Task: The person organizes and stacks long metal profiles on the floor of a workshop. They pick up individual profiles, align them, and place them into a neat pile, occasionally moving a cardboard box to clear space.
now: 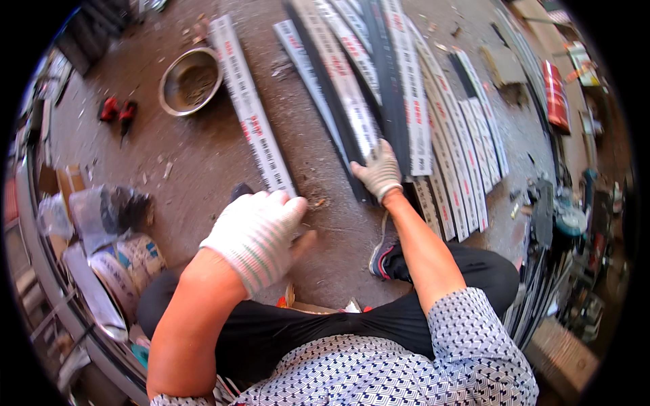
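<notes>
My right hand (379, 172), in a pale knitted work glove, grips the near end of a long dark profile strip (342, 81) covered with white printed film. Its thumb lies along the left edge and its fingers over the right. My left hand (254, 237), in a striped white glove, is raised close to me, smeared by motion, and most of its fingers are hidden behind it. Just beyond it lies the near end of a single film-covered strip (250, 111), apart from the others. Whether the left hand touches that strip I cannot tell.
Several more strips (467, 155) fan out at the right. A metal bowl (191, 81) with small bits inside and red power tools (117, 111) lie left. Tape rolls (125, 271) and plastic bags (101, 210) sit near my left knee. A red can (555, 98) stands far right.
</notes>
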Tool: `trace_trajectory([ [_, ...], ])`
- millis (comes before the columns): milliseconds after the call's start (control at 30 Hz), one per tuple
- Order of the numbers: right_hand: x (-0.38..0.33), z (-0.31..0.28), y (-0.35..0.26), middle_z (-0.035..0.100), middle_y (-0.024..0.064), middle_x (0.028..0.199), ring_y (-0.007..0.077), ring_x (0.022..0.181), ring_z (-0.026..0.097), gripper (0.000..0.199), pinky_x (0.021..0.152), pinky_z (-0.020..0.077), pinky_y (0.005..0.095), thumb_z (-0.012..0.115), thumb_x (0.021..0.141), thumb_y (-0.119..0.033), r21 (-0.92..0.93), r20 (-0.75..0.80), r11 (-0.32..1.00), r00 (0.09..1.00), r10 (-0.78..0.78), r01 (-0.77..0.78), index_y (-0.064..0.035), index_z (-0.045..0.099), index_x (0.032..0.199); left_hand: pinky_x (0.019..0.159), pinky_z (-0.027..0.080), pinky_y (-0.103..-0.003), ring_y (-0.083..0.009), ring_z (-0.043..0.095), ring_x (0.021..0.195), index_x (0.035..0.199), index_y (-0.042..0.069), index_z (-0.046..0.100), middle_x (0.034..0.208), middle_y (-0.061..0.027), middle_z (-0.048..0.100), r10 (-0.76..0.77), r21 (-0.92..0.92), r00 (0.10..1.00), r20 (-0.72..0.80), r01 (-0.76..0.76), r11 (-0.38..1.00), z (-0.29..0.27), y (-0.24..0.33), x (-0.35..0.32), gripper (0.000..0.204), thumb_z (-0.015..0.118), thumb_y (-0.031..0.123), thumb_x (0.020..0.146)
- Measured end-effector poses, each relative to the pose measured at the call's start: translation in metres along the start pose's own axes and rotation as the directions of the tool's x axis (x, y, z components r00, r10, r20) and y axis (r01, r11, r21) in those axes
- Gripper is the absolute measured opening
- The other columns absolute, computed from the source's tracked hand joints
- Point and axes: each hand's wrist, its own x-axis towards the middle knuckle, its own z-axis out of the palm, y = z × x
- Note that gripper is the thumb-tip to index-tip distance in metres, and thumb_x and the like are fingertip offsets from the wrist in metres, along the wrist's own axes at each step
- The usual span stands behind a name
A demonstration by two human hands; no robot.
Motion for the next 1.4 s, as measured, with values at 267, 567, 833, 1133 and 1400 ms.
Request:
trace_trajectory([
  [267, -0.018, -0.006, -0.063, 0.057, 0.0238, 0.135, 0.0388, 0.128, 0.057, 0.098, 0.109, 0.0496, 0.0489, 0.086, 0.076, -0.044, -0.540, 0.086, 0.834, 0.979, 0.182, -0.108, -0.0032, 0.035, 0.149, 0.090, 0.054, -0.048, -0.0420, 0.066, 0.102, 0.120, 0.004, 0.066, 0.108, -0.0207, 0.070, -0.093, -0.023, 0.995, 0.024, 0.093, 0.995, -0.001, 0.008, -0.003, 0.039, 0.074, 0.026, 0.089],
  [567, -0.027, 0.014, -0.041, 0.057, 0.0241, 0.132, 0.0387, 0.123, 0.058, 0.102, 0.107, 0.0490, 0.0479, 0.085, 0.079, -0.040, -0.588, 0.047, 0.808, 0.995, 0.086, -0.042, 0.0023, 0.030, 0.153, 0.090, 0.055, -0.046, -0.0399, 0.068, 0.102, 0.122, 0.002, 0.065, 0.109, -0.0211, 0.070, -0.042, 0.008, 0.999, -0.002, 0.042, 0.999, 0.014, 0.000, 0.003, 0.041, 0.077, 0.022, 0.088],
  [833, -0.025, 0.008, -0.046, 0.061, 0.0204, 0.122, 0.0343, 0.115, 0.062, 0.093, 0.100, 0.0524, 0.0448, 0.088, 0.075, -0.037, -0.565, 0.044, 0.823, 0.995, 0.095, -0.053, -0.0004, 0.037, 0.144, 0.090, 0.055, -0.044, -0.0397, 0.069, 0.102, 0.122, 0.002, 0.065, 0.109, -0.0204, 0.071, -0.060, -0.026, 0.998, 0.006, 0.060, 0.998, 0.018, 0.001, 0.014, 0.040, 0.077, 0.020, 0.089],
  [1133, -0.024, 0.009, -0.045, 0.059, 0.0196, 0.123, 0.0335, 0.115, 0.061, 0.096, 0.097, 0.0535, 0.0455, 0.089, 0.074, -0.037, -0.563, 0.029, 0.824, 0.996, 0.090, -0.058, -0.0004, 0.036, 0.146, 0.090, 0.056, -0.043, -0.0378, 0.070, 0.101, 0.121, 0.001, 0.065, 0.109, -0.0202, 0.071, -0.080, -0.031, 0.996, 0.029, 0.081, 0.996, 0.019, -0.002, 0.021, 0.039, 0.077, 0.020, 0.089],
  [1400, -0.025, 0.008, -0.046, 0.060, 0.0181, 0.122, 0.0312, 0.113, 0.062, 0.093, 0.094, 0.0536, 0.0434, 0.085, 0.077, -0.038, -0.587, 0.042, 0.807, 0.994, 0.097, -0.054, -0.0001, 0.036, 0.147, 0.091, 0.057, -0.040, -0.0304, 0.072, 0.103, 0.126, 0.002, 0.065, 0.110, -0.0178, 0.072, -0.107, -0.015, 0.993, 0.052, 0.108, 0.994, 0.020, -0.004, 0.024, 0.040, 0.076, 0.017, 0.091],
])
